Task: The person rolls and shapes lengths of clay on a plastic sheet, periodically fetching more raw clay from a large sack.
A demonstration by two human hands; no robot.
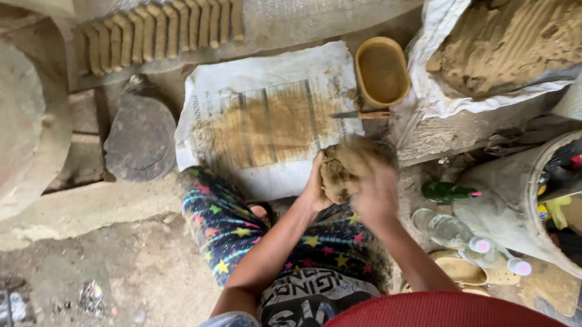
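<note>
— Where is the lump of clay (341,170)?

— Centre of the frame, a little right, held above the person's lap and the near edge of the white sack sheet (266,125), which carries a brown clay smear.

— What stage would you call this?

— Working the lump, I judge: kneading or rounding it between both palms. The next move calls for steady, even pressure from both sides so the mass stays compact and does not crack or slip.

— And the grip?

— The left hand (315,188) cups the lump from the left and below, fingers curled against it. The right hand (375,189) presses on its right side; it is blurred, so how far its fingers spread I cannot tell, but it is clasped on the clay.

— What lies around?

— A knife (361,114) just above the lump, an oval yellow bowl (382,71) of muddy water beyond it, a heap of raw clay (514,39) at upper right, a row of formed clay pieces (161,31) at upper left, and plastic bottles (445,227) at right.
</note>
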